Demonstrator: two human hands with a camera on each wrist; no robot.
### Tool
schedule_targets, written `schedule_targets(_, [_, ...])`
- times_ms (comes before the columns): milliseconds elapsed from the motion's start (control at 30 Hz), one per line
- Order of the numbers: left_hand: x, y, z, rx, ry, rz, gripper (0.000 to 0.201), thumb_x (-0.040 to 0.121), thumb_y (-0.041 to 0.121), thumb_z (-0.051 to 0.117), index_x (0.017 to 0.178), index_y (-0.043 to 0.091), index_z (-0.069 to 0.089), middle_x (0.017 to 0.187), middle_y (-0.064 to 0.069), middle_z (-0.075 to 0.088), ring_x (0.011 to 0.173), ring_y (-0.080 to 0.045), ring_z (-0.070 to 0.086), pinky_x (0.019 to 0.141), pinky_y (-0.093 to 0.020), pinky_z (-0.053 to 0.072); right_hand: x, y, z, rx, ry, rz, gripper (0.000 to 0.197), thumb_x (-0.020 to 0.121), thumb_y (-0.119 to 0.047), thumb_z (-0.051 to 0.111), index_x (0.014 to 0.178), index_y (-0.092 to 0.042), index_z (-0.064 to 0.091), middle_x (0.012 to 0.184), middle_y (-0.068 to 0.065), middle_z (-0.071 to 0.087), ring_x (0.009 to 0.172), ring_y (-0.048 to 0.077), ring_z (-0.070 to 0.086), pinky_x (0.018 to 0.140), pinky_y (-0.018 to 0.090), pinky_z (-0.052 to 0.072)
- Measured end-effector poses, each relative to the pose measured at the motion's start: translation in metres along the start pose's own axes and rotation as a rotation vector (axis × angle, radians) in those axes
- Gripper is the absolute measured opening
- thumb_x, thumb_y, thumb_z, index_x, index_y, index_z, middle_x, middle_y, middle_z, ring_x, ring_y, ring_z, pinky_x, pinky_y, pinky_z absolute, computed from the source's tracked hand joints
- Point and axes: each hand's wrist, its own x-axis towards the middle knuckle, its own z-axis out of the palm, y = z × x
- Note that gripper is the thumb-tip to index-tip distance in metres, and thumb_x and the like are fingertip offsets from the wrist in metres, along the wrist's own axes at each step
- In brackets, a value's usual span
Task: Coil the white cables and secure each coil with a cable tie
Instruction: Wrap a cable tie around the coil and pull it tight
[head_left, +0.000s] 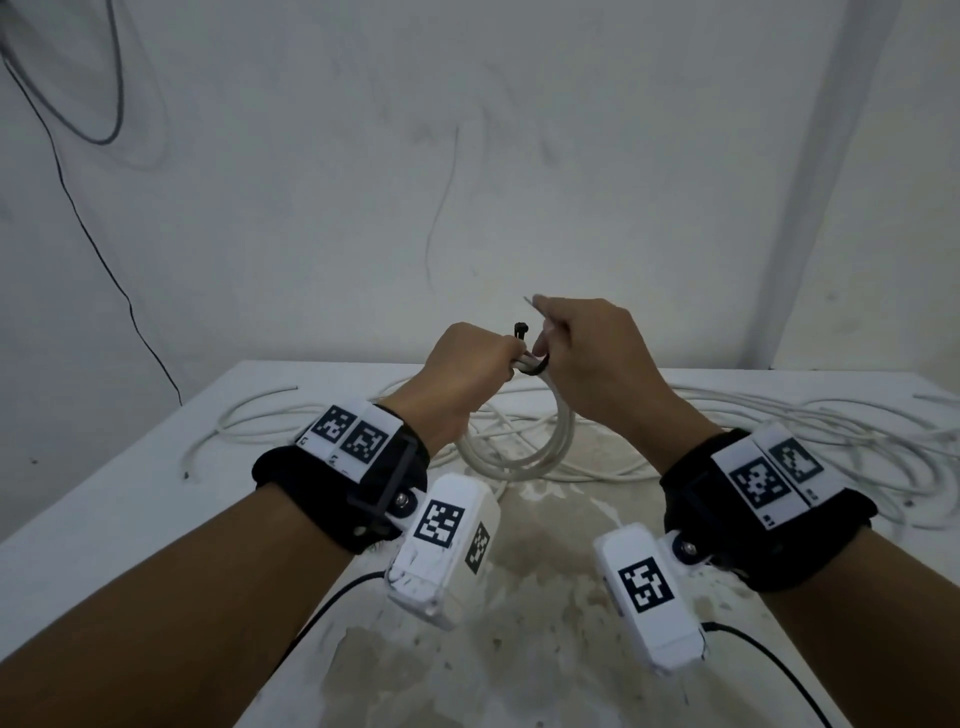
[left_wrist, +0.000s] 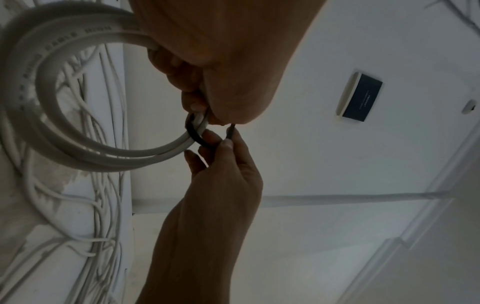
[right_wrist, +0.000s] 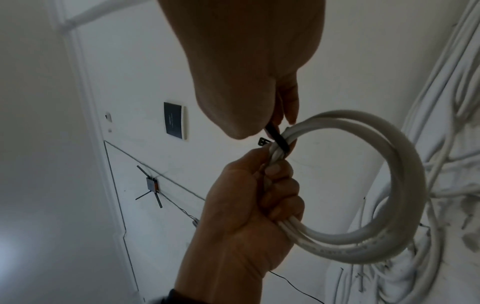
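Left hand (head_left: 460, 371) is gripping the white coil (head_left: 524, 447); right hand (head_left: 587, 353), just beside, is pinching the black cable tie (right_wrist: 279, 139) crossing the strands.

Three cameras on me
My head looks down at the counter (head_left: 130, 499); both wrists look up, close, sharing the coil (left_wrist: 39, 115).

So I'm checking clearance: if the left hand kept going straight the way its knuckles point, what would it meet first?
Most likely the right hand, which pinches the black cable tie just past the left hand; depth is uncertain.
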Motion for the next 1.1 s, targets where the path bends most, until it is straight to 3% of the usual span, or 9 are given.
schedule_targets(100, [-0.001,-0.003,-0.001,-0.007,0.006,-0.025,0.028,0.089,0.016,0.057,0.098,-0.007,0.070,0.059,0.000,0.047,0.038,-0.008,0.030,0.046,-0.024,0.022,-0.005,-0.005,-0.005,0.107,0.055,0.000,0.035,0.094,-0.006,0.048,0.118,-0.012,0.072,0.092,0.002,0.076,0.074,0.010,0.060,0.078,0.025,0.050])
schedule_targets(267, [-0.003,-0.004,-0.004,-0.037,-0.022,-0.050,0.021,0.091,0.019,0.056,0.084,0.005,0.070,0.063,-0.001,0.050,0.047,-0.012,0.030,0.044,-0.023,0.023,-0.010,-0.005,0.000,0.107,0.045,0.002,0.020,0.094,-0.023,0.062,0.086,-0.017,0.079,0.048,-0.017,0.052,0.052,0.000,0.052,0.052,0.011,0.030])
schedule_targets(367, [-0.003,-0.005,-0.005,-0.024,-0.014,-0.043,0.021,0.090,0.017,0.057,0.075,0.007,0.068,0.060,0.000,0.048,0.044,-0.012,0.028,0.044,-0.023,0.021,-0.010,-0.005,0.000,0.068,0.033,0.025,0.018,0.092,-0.023,0.064,0.087,-0.018,0.080,0.061,-0.006,0.068,0.058,0.010,0.060,0.058,0.024,0.044])
schedule_targets(500, [-0.004,-0.009,-0.005,-0.007,-0.004,-0.049,0.025,0.090,0.017,0.057,0.092,-0.002,0.073,0.057,0.001,0.050,0.040,-0.010,0.030,0.044,-0.022,0.022,-0.010,-0.007,-0.002,0.059,0.046,0.037,0.014,0.090,-0.021,0.067,0.094,-0.018,0.081,0.077,-0.001,0.076,0.071,0.015,0.067,0.067,0.027,0.050])
schedule_targets(633, [-0.009,-0.008,-0.004,0.052,-0.038,-0.001,0.030,0.090,0.011,0.055,0.061,0.011,0.063,0.041,0.012,0.049,0.031,-0.004,0.034,0.036,-0.016,0.023,-0.011,-0.006,0.001,0.039,0.023,0.051,0.014,0.088,-0.021,0.068,0.094,-0.019,0.081,0.079,-0.001,0.076,0.073,0.014,0.068,0.065,0.024,0.049])
schedule_targets(767, [-0.011,-0.010,-0.004,0.123,-0.028,0.052,0.050,0.090,0.009,0.055,0.041,0.019,0.060,0.036,0.002,0.043,0.032,-0.002,0.039,0.040,-0.018,0.026,-0.009,-0.006,0.003,0.033,0.015,0.082,0.013,0.085,-0.023,0.071,0.095,-0.020,0.079,0.067,-0.009,0.068,0.069,0.010,0.063,0.060,0.013,0.040])
schedule_targets(900, [-0.011,-0.012,-0.003,0.354,-0.002,0.179,0.031,0.091,0.020,0.054,0.067,0.023,0.073,0.045,0.015,0.055,0.052,-0.007,0.047,0.053,-0.028,0.031,-0.004,-0.005,0.001,0.095,-0.037,0.136,0.025,0.085,-0.023,0.071,0.111,-0.022,0.072,0.070,-0.008,0.071,0.089,0.011,0.066,0.084,0.028,0.050])
schedule_targets(1000, [-0.010,-0.012,-0.003,0.573,0.038,0.272,0.029,0.093,0.023,0.048,0.083,0.020,0.076,0.077,0.008,0.072,0.076,-0.015,0.063,0.065,-0.029,0.045,0.003,-0.005,-0.001,0.137,-0.097,0.176,0.018,0.085,-0.014,0.067,0.098,-0.021,0.076,0.069,-0.006,0.068,0.080,0.014,0.067,0.079,0.028,0.053])
schedule_targets(1100, [-0.008,-0.013,-0.002,0.692,0.074,0.338,0.029,0.095,0.024,0.046,0.082,0.018,0.072,0.087,0.003,0.073,0.084,-0.020,0.064,0.071,-0.032,0.048,0.006,-0.004,0.000,0.137,-0.094,0.187,0.008,0.085,-0.014,0.067,0.086,-0.019,0.073,0.069,-0.004,0.070,0.077,0.014,0.069,0.077,0.031,0.055])
